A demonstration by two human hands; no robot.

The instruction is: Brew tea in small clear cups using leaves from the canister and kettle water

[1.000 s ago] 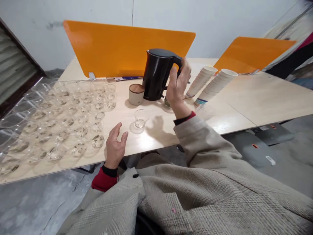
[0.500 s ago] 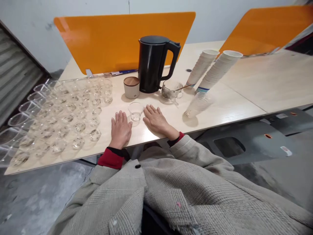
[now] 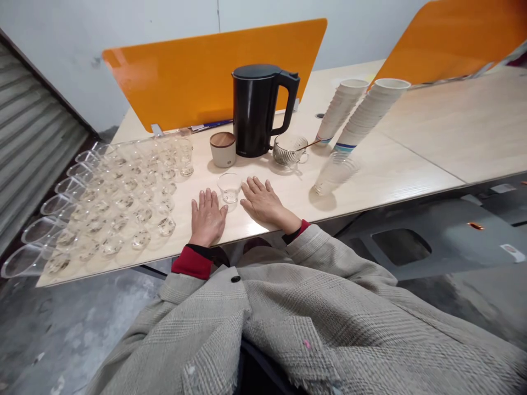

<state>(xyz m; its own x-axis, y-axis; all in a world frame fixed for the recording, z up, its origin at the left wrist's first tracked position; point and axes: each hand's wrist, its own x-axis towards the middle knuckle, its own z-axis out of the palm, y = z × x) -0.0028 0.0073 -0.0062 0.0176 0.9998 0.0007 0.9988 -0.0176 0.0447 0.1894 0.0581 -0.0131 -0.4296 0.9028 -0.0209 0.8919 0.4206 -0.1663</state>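
Observation:
A clear plastic cup (image 3: 230, 189) stands upright near the table's front edge, between my two hands. On its left my left hand (image 3: 208, 218) lies palm down on the tabletop, fingers stretched out, holding nothing. My right hand (image 3: 265, 204) rests flat just right of the cup, its fingertips close to the rim; whether they touch it I cannot tell. Behind the cup are a small grey jar with a wooden lid (image 3: 223, 151), a black electric kettle (image 3: 254, 118) and a ribbed glass cup (image 3: 288, 152) with a thin brown stick or spoon handle in it.
Rows of clear plastic cups (image 3: 119, 222) with small dark bits at the bottom cover the table's left end. To the right stand two stacks of paper cups (image 3: 362, 120) and a tilted stack of clear cups (image 3: 335, 174). Orange dividers (image 3: 185, 77) rise behind. A grey chair (image 3: 444, 230) is at the right.
The camera view has turned slightly, so the table's left end sits further right in the picture. Both hands and the cup between them stay in place.

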